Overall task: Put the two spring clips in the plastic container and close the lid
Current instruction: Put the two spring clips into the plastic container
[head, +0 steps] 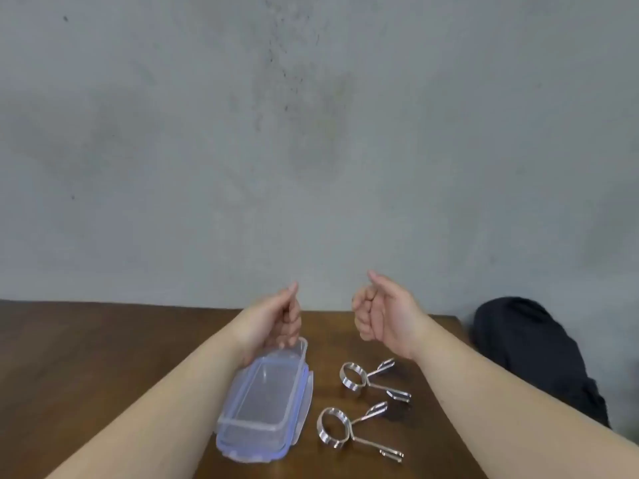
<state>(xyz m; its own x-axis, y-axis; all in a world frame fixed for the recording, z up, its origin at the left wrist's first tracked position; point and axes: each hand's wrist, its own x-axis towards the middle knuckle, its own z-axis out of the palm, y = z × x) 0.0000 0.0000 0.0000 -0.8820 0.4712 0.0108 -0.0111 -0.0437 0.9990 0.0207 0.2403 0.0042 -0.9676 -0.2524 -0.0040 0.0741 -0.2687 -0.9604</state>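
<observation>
A clear plastic container (261,401) stands open on the brown table (103,368), resting on its blue-edged lid (305,404). Two metal spring clips lie just right of it: the far clip (359,376) and the near clip (340,431), each a ring with two splayed handles. My left hand (276,316) hovers over the container's far end with its fingers curled in and nothing in it; whether it touches the rim I cannot tell. My right hand (382,312) is raised beyond the clips, also loosely curled and holding nothing.
A black bag (539,357) lies off the table's right edge. A grey concrete wall (311,133) rises directly behind the table's far edge.
</observation>
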